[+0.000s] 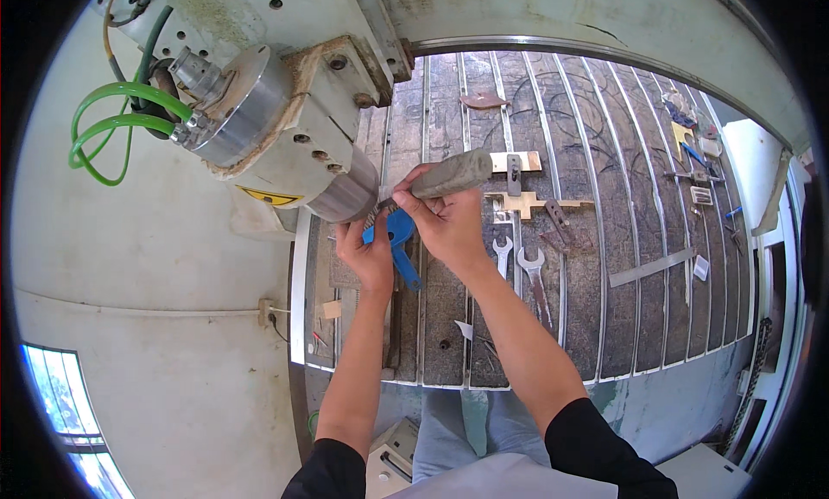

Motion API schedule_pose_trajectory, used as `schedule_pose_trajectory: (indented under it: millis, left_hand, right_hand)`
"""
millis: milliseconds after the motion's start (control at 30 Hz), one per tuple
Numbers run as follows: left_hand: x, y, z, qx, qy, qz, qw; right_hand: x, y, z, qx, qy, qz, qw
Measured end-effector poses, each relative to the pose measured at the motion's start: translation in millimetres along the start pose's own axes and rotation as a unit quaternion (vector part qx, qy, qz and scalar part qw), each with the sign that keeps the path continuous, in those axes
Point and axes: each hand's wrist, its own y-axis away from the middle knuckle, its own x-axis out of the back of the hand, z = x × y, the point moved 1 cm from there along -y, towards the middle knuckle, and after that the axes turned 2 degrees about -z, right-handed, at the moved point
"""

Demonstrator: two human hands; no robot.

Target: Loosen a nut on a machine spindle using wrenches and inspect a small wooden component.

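Observation:
Below the metal nose of the machine spindle (350, 188), my two hands are close together. My right hand (453, 227) is closed round a hand tool with a thick grey-brown handle (453, 173), whose butt points right. A narrow, ridged, dark piece runs from it toward my left hand (367, 257). The fingers of that hand are bent and pinched just under the spindle nose; what they grip is mostly hidden. Behind and below my hands shows a bright blue tool (403, 253), partly covered by them.
The slotted machine bed (622, 223) carries clamped wooden pieces (521, 203), two open-end wrenches (536, 279) and a flat metal strip (652, 267). Small tools lie along its right side. Green hoses (129, 93) loop from the spindle at upper left. A gantry beam (587, 15) spans the top.

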Motion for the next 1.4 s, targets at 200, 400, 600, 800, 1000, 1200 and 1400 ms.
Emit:
schedule_pose_trajectory:
  millis: [200, 400, 600, 800, 1000, 1200, 1400]
  left_hand:
    - [-1, 2, 0, 0.009, -0.003, 0.001, 1.000]
    - [-10, 2, 4, -0.003, -0.055, 0.021, 0.998]
    - [-11, 5, -2, 0.034, 0.042, 0.048, 0.997]
    - [-4, 0, 6, 0.075, -0.004, 0.037, 0.996]
    - [-8, 2, 5, 0.101, 0.001, 0.040, 0.994]
    - [-5, -1, 4, 0.075, -0.031, 0.034, 0.996]
    - [-6, -3, 12, 0.072, -0.015, 0.045, 0.996]
  right_hand:
    - [-2, 0, 13, 0.025, 0.030, -0.013, 0.999]
    - [-4, 1, 11, 0.033, 0.038, -0.016, 0.999]
    - [-4, 7, -19, 0.140, 0.254, -0.070, 0.954]
    - [75, 74, -27, -0.191, 0.523, 0.017, 0.830]
    - [112, 143, 18, -0.387, 0.633, -0.087, 0.664]
    - [114, 153, 38, -0.364, 0.626, -0.001, 0.690]
    - [137, 159, 25, -0.347, 0.578, 0.018, 0.739]
